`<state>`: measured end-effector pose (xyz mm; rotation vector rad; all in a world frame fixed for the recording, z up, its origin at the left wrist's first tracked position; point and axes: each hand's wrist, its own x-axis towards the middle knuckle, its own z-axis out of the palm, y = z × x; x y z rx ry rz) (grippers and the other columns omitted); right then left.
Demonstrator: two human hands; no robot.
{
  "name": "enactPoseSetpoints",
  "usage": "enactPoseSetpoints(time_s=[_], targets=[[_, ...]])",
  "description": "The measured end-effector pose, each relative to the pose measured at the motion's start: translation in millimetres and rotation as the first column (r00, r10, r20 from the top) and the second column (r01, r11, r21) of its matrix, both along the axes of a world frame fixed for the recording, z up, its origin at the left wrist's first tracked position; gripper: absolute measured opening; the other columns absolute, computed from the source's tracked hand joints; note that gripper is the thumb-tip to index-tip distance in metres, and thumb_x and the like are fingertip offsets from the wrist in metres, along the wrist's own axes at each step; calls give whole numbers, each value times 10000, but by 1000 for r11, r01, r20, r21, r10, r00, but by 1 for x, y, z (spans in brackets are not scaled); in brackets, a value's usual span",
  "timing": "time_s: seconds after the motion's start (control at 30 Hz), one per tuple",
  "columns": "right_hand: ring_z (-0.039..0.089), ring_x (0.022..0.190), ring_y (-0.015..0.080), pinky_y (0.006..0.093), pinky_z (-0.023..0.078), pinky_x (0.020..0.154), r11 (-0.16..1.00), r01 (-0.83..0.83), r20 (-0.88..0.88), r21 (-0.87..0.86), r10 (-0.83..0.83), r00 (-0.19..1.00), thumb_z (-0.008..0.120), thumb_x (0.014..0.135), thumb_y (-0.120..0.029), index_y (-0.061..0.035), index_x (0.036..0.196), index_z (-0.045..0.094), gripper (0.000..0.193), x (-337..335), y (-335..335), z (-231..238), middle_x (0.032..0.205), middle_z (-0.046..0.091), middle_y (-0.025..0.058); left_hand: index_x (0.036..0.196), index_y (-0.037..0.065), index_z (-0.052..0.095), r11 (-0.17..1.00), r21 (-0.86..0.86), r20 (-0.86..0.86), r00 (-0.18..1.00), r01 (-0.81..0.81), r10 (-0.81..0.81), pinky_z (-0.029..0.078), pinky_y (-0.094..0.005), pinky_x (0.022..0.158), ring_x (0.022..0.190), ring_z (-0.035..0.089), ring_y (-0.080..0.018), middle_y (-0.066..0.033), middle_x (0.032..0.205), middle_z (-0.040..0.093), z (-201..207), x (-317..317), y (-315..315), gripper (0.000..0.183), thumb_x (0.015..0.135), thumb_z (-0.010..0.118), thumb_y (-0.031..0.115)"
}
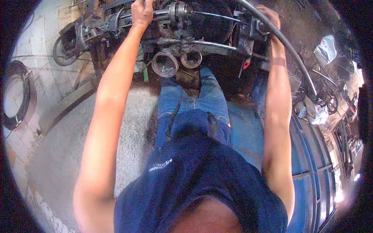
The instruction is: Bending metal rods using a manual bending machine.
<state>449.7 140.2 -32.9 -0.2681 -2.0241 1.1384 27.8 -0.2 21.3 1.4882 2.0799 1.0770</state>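
A grimy machine spans the top of the view, with a thin shiny metal rod (217, 16) running across it from a round metal collar (178, 13). My left hand (142, 13) is closed in a fist over the machine's left half, beside that collar; what its fingers wrap round is hidden. On the right, my right hand (271, 16) is at a dark metal block (254, 29) near the rod's end. A long grey tube (285, 40) passes in front of it and hides part of the fingers. Below the rod lies a thicker shiny bar (213, 44).
Two round metal cans (164, 65) (191, 59) sit beneath the machine, above my knees. A green-handled tool (146, 74) and a red-tipped one (246, 64) hang nearby. Coiled black hose (17, 95) lies far left. Blue ribbed panels (311, 167) and scrap (311, 110) are at right.
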Motion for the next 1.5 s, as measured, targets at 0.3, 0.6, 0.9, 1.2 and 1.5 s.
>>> enactPoseSetpoints(time_s=[0.3,0.6,0.9,1.2,1.5], targets=[[607,894,285,364,483,818,990,138,170,38,-142,975,538,877,-285,17,844,575,306,-6,0,-15,956,638,181,1014,-34,624,1000,2,37,999,14,-14,460,-326,665,707,582,-196,-94,767,636,-1,2,4,418,899,492,345],[570,1044,367,390,496,862,421,308,288,-853,-114,951,653,767,-289,-43,1373,429,692,-28,-17,19,1441,386,160,1042,-18,639,998,51,84,996,22,-26,454,-318,666,703,577,-174,-78,790,647,-3,-6,0,443,898,513,381],[627,896,318,396,469,878,966,170,45,-194,-164,985,545,845,-93,62,864,589,162,-50,-27,20,950,661,201,1081,-8,624,980,173,145,982,97,-123,405,-294,563,622,518,-133,-84,806,636,6,-5,-3,484,909,486,423],[626,891,373,491,499,814,989,129,-24,-75,-131,991,691,813,-116,-41,1140,494,388,-33,-20,16,941,642,249,1081,-25,608,984,112,136,979,137,-152,441,-323,620,699,576,-203,-126,858,609,11,11,10,547,889,483,472],[636,891,375,506,493,819,990,107,-72,-93,-114,991,707,814,-126,-31,1140,459,420,-54,-25,18,949,639,244,1098,-17,605,988,40,112,982,146,-150,452,-328,649,761,593,-226,-137,877,596,22,-1,3,564,876,488,488]])
